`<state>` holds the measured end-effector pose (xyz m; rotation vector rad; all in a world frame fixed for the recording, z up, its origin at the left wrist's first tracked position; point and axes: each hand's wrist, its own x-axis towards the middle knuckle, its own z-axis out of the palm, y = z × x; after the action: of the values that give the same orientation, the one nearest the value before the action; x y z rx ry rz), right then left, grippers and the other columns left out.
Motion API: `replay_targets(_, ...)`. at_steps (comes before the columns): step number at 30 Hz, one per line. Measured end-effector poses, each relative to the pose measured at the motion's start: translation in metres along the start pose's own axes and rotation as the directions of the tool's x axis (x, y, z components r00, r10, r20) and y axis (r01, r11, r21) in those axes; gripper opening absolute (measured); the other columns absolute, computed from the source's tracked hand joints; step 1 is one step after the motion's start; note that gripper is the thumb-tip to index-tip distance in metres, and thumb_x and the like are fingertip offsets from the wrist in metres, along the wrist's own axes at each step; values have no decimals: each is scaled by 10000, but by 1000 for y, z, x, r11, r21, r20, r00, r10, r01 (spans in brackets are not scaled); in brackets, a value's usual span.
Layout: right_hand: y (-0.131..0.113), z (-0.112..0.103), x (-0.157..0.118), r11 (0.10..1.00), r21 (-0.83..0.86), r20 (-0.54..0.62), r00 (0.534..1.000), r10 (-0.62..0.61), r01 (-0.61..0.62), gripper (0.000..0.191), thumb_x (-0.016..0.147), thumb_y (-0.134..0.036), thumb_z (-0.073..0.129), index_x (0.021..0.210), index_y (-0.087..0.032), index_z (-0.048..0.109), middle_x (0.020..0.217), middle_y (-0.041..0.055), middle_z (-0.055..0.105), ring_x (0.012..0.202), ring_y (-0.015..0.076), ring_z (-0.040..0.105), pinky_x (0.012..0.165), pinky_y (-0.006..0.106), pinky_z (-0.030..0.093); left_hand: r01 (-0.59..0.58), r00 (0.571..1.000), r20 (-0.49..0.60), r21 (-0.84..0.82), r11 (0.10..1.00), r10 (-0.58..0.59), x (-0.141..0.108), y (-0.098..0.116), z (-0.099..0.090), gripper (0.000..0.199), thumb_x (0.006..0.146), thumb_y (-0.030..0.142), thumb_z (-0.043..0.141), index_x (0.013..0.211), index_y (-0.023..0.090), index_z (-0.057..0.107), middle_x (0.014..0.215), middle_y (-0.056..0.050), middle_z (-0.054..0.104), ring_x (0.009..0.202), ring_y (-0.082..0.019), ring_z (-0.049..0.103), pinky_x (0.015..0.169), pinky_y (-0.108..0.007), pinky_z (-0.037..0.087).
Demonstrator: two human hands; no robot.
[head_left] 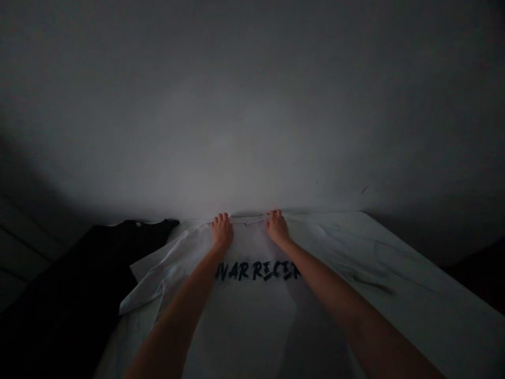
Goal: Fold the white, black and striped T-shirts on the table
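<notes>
A white T-shirt [244,310] with dark brush-style lettering lies spread out, its neckline at the far side. My left hand [222,229] is at the left end of the collar, its fingers curled over the fabric. At the collar's right end, my right hand [276,225] grips the cloth with bent fingers. Between the two hands the neckline runs nearly straight. My forearms cover parts of the lettering and the shirt's body. The left sleeve lies out to the side with creases.
To the left lies a black garment [79,279], partly hanging toward the near side. The pale marble-patterned table [418,284] meets a plain grey wall [244,116] at the back. Its right edge slants toward me. The room is dim.
</notes>
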<state>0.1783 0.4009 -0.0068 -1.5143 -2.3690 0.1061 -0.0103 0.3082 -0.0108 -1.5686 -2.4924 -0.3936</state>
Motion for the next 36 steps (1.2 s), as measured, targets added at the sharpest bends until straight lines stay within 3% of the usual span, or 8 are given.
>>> replay_targets(3, 27, -2, -30, 974, 31, 101, 969, -227, 225, 498, 974, -389, 487, 1427, -183, 469, 1567, 142, 347, 1421, 281, 347, 1152, 423, 284, -204, 977, 62, -2, 979, 204, -25, -20, 7, 483, 990, 376, 391, 1427, 177, 447, 1522, -138, 424, 1399, -307, 368, 1159, -472, 261)
replay_targets(6, 84, -18, -53, 970, 2, 147, 960, -240, 243, 476, 1008, -413, 398, 1434, -215, 471, 1550, 112, 394, 1433, 278, 336, 1157, 471, 249, -283, 945, 174, 8, 959, 277, -33, -63, -1, 485, 990, 333, 377, 1466, 250, 420, 1576, -75, 358, 1458, -284, 286, 1187, -492, 199)
replay_targets(11, 129, -47, -49, 983, -168, -8, 997, -79, 76, 391, 924, -261, 535, 1248, -57, 611, 1435, 257, 494, 1365, 343, 430, 1121, 529, 291, -3, 988, 153, 93, 996, -11, -37, -139, -53, 418, 959, 276, 421, 1359, 236, 534, 1428, -93, 542, 1351, -240, 444, 1134, -397, 319)
replay_targets(16, 20, -37, -47, 935, 65, 112, 929, -353, 348, 374, 947, -184, 427, 1240, -98, 642, 1348, 181, 603, 1253, 251, 562, 1092, 381, 377, 285, 938, 141, 199, 938, -315, -55, -200, -99, 400, 933, 398, 480, 1219, 151, 610, 1263, -185, 615, 1196, -331, 563, 958, -430, 460)
replay_targets(20, -109, -13, -62, 834, 283, 200, 821, -535, 475, 367, 958, -170, 425, 1244, -149, 654, 1331, 120, 630, 1233, 205, 580, 1068, 294, 392, 259, 915, 261, 202, 944, -307, -65, -223, -113, 388, 831, 471, 643, 1100, 193, 658, 1153, -125, 681, 1113, -302, 619, 941, -402, 469)
replay_targets(24, -197, 18, -66, 803, 328, 193, 796, -573, 498, 371, 976, -171, 410, 1268, -173, 639, 1364, 92, 611, 1265, 176, 553, 1051, 251, 392, 177, 923, 313, 177, 968, -226, -70, -225, -112, 400, 765, 415, 735, 1123, 261, 648, 1215, -74, 666, 1177, -278, 589, 997, -410, 432)
replay_targets(30, -231, 55, -74, 866, 239, 165, 861, -482, 439, 589, 1015, -414, 358, 1499, -77, 375, 1577, 180, 310, 1464, 287, 268, 1185, 432, 200, 185, 923, 323, 103, 977, -209, -63, -234, -108, 221, 778, 357, 722, 951, 221, 703, 1084, -54, 714, 1067, -250, 642, 869, -304, 477)
replay_targets(36, -230, 55, -77, 886, 192, 224, 860, -459, 423, 731, 995, -587, 278, 1580, -163, 164, 1631, 177, 101, 1502, 302, 120, 1192, 471, 127, 353, 921, 156, 52, 934, -357, -51, -246, -113, 279, 952, 294, 464, 1175, 184, 591, 1153, -97, 690, 1030, -206, 654, 727, -245, 457)
